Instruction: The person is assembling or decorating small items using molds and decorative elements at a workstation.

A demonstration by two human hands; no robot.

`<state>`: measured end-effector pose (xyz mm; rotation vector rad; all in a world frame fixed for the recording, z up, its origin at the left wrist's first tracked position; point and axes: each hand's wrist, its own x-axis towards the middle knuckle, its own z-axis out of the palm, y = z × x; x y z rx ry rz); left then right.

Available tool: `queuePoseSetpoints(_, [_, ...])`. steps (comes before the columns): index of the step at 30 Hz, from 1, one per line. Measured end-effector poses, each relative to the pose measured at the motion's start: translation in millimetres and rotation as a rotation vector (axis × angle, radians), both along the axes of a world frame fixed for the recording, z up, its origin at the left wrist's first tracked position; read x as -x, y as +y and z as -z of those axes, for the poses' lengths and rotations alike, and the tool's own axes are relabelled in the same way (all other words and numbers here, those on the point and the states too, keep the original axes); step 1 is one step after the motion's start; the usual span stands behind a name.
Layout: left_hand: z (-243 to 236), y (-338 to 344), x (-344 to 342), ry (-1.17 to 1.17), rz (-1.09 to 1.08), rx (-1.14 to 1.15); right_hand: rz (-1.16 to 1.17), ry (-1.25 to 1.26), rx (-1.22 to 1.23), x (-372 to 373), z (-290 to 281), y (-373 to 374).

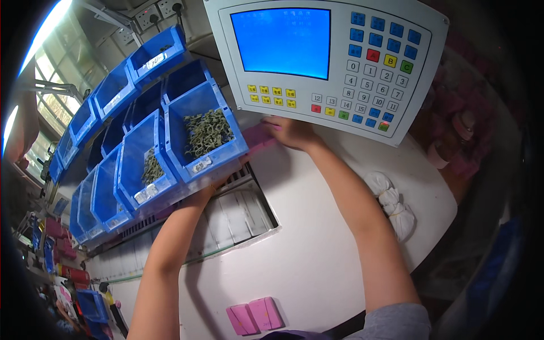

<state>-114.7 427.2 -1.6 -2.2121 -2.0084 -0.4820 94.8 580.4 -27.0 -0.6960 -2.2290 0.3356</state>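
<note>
My right hand (292, 133) is under the lower edge of the control panel, its fingers closed at the end of a flat pink block (259, 139). Part of that block is hidden behind a blue bin. My left forearm reaches beneath the blue bins, where the left hand (211, 188) is mostly covered and its fingers do not show. Above it, the nearest blue bin (195, 167) holds many small dull-green ring-shaped pieces (208, 133). More such pieces (152, 168) lie in the bin beside it.
A panel (340, 85) with a lit blue screen and coloured keys stands at the back. Two pink pieces (255, 316) lie side by side on the white table (306, 249) near me. White knotted cloth bundles (392, 205) sit to the right. A slatted recess (235, 215) opens below the bins.
</note>
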Motion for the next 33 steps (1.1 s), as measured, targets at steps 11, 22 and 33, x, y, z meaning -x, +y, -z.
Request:
queuePoseSetpoints(11, [5, -104, -65, 0.074, 0.082, -0.257, 0.298, -0.389, 0.036, -84, -12, -145])
queuePoseSetpoints(22, [4, -290, -35, -0.003, 0.021, -0.173, 0.129, -0.517, 0.158, -49, -20, -309])
queuePoseSetpoints(33, [-2, -389, 97, 0.009, -0.024, 0.064, -0.076, -0.680, 0.285, 94, -24, -391])
